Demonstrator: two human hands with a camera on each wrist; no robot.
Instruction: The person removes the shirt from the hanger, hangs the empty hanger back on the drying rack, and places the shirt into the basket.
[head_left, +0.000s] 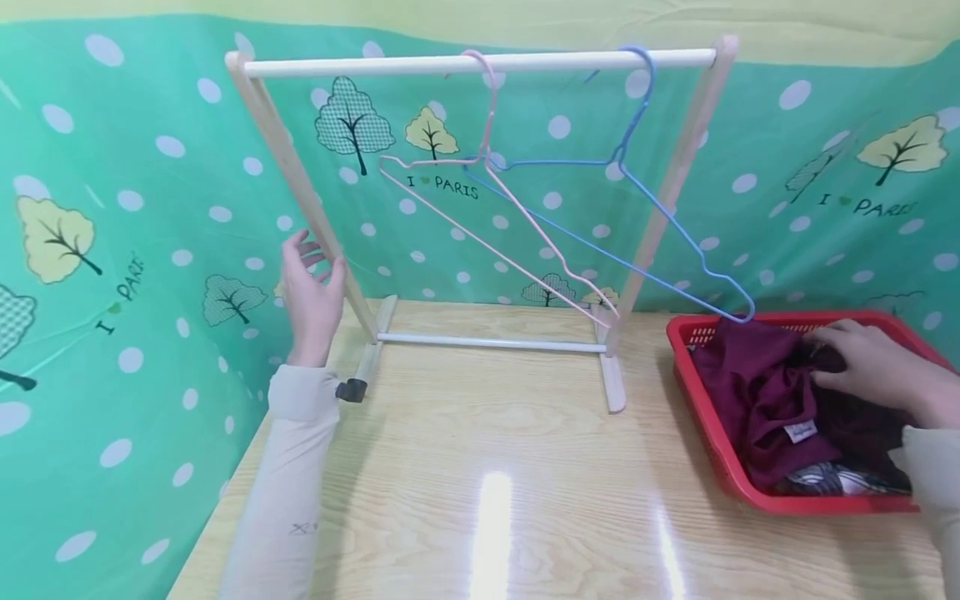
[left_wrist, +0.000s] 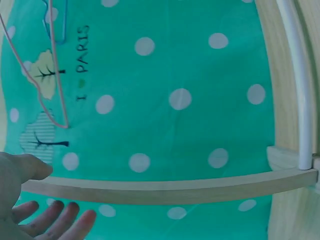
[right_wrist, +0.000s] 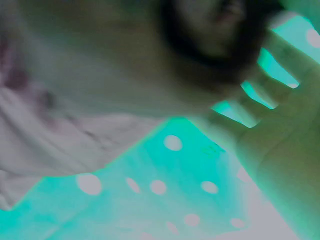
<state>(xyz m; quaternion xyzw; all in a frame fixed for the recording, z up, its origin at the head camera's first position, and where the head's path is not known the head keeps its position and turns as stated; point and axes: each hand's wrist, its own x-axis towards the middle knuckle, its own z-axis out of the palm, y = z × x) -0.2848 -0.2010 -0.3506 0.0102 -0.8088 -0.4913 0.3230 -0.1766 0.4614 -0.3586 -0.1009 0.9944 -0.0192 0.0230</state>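
My left hand (head_left: 311, 292) is beside the left post (head_left: 300, 183) of a wooden clothes rack. In the left wrist view its thumb and loosely bent fingers lie on either side of that post, holding nothing. My right hand (head_left: 862, 362) is over a red plastic basket (head_left: 720, 454), at a dark garment (head_left: 862, 442). Its fingers look spread in the blurred right wrist view. A maroon garment (head_left: 750, 383) with a white label lies beside it in the basket. From the rack's top bar (head_left: 360, 67) hang a pink hanger (head_left: 551, 246) and a blue hanger (head_left: 678, 225).
The rack stands on a light wood table (head_left: 420, 433), its feet joined by a white lower bar (head_left: 487, 342). A green dotted cloth (head_left: 165, 233) hangs behind and at the left. The blue hanger's lower end reaches over the basket's back rim.
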